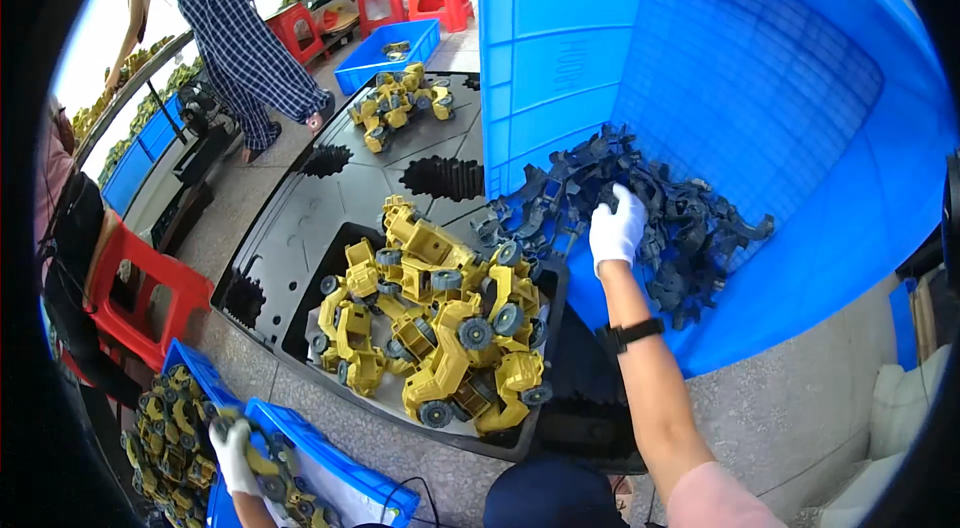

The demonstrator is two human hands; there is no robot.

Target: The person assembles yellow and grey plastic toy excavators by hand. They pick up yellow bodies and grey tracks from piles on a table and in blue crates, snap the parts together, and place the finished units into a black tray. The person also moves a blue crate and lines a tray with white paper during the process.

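My right hand (617,226), in a white glove, reaches into a large blue bin (740,58). Its fingers are bent closed on a dark grey plastic part (607,195), above a heap of similar curved parts (690,218). Low on the left, my gloved left hand (234,456) grips a yellow toy truck (262,458), slightly blurred, over a blue crate (330,468). Between my arms, a black tray (410,420) holds a pile of yellow toy trucks (440,298) with dark grey wheels.
More trucks (395,106) lie on the black plastic surface (290,218) beyond the tray. Trucks also fill a crate (170,433) at far left, beside a red stool (150,288) and a seated person. Another person (215,18) leans over a long bench farther off.
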